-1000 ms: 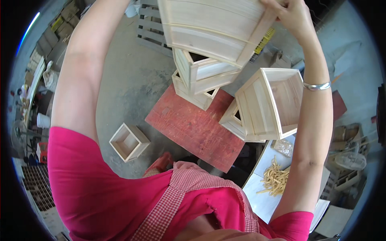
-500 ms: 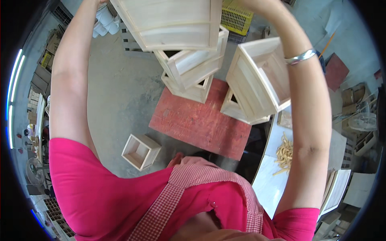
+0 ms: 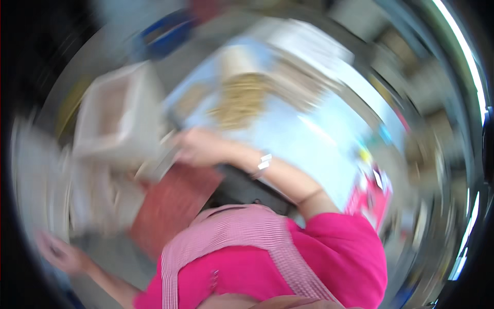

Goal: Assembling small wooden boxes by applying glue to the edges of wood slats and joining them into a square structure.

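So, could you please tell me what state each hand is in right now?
Left hand: looks open, nothing visible in it.
Right hand: beside a pale wooden box; too blurred to tell whether closed or holding.

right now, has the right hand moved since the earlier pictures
Yes: the right hand has come nearer; it was well beyond the red board, and now appears close by its edge.

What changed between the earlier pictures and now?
The view has swung right. The right hand has let go of the topmost wooden box and come down beside the open wooden box; the left hand has dropped low. Blur hides any grip. The yellowish strips still lie on the pale table.
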Motion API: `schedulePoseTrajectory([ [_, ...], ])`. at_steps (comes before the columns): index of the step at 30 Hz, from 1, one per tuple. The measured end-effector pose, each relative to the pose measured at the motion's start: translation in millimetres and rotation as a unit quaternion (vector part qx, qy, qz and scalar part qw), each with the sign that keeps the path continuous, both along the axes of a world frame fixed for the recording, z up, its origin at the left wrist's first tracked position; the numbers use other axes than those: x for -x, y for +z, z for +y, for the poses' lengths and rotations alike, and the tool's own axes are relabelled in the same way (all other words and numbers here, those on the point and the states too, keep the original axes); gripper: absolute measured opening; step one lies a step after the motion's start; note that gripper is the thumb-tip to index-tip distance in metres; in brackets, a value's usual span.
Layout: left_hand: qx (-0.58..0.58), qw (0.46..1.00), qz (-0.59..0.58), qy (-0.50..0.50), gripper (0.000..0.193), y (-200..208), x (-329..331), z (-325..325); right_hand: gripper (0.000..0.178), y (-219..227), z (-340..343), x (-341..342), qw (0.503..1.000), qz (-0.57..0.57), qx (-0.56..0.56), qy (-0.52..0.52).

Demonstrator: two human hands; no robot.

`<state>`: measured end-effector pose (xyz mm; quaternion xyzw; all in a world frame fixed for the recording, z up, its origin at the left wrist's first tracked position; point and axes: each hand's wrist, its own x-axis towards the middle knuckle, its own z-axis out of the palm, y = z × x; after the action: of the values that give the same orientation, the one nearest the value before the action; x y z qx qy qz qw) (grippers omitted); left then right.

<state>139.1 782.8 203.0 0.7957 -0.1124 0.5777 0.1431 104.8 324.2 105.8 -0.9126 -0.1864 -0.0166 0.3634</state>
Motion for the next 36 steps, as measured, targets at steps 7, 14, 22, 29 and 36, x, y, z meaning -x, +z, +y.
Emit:
schedulePoseTrajectory([
  [7, -0.341, 0.610, 0.519, -0.492, 0.013, -310.4, 26.8, -333.8, 0.039, -70.1, -98.9, 272.7, 0.906, 0.102, -0.035, -0.409],
  [14, -0.421, 0.428, 0.400, -0.692, 0.011, -209.9, 136.7, -548.6, 0.033, -171.2, -28.8, 507.1, 0.512, 0.087, -0.091, -0.850],
  [22, -0.427, 0.312, 0.329, -0.783, 0.012, -180.2, 209.7, -578.3, 0.029, -249.7, 173.3, 547.3, 0.135, 0.200, -0.220, -0.945],
  [29, -0.582, 0.264, 0.438, -0.632, 0.025, -226.3, 146.6, -545.6, 0.033, -307.6, 215.0, 467.3, 0.277, 0.256, -0.275, -0.884],
  [36, -0.622, 0.250, 0.473, -0.571, 0.038, -253.2, 97.9, -526.8, 0.033, -311.2, 257.9, 452.7, 0.236, 0.314, -0.298, -0.870],
])
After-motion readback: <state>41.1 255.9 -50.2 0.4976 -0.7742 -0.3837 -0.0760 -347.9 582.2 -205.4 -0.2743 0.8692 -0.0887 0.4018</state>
